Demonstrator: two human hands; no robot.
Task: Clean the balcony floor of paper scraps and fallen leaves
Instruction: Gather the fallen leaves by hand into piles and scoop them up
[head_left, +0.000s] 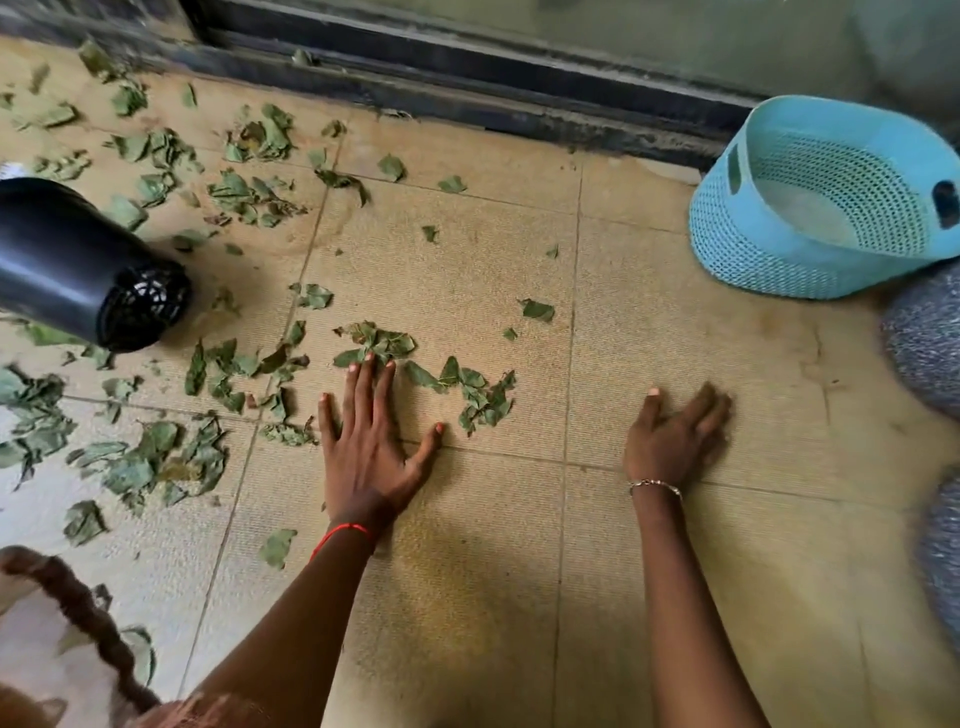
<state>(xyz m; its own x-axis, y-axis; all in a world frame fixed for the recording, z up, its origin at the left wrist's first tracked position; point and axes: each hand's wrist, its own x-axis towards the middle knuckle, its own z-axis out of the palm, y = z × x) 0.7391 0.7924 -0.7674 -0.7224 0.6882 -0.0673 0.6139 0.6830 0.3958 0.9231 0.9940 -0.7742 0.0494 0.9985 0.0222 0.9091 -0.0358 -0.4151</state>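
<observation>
The left hand (366, 447) lay flat on the tiled floor (675, 338) with its fingers spread wide, the fingertips touching a small clump of leaves (376, 340). More leaves lay scattered over the left half of the floor, around a black pot (67, 260) on its side. The right hand (675, 441), blurred, seemed to rest flat and empty on bare tile. A blue basket (779, 270) sat tilted at the far right, well apart from both hands.

We count two hands, the left hand (363, 441) and the right hand (675, 441), one turquoise basket (769, 265), one black plastic pot (67, 260), two grey speckled cushions (924, 338), and torn green leaves (376, 343) beyond counting.
</observation>
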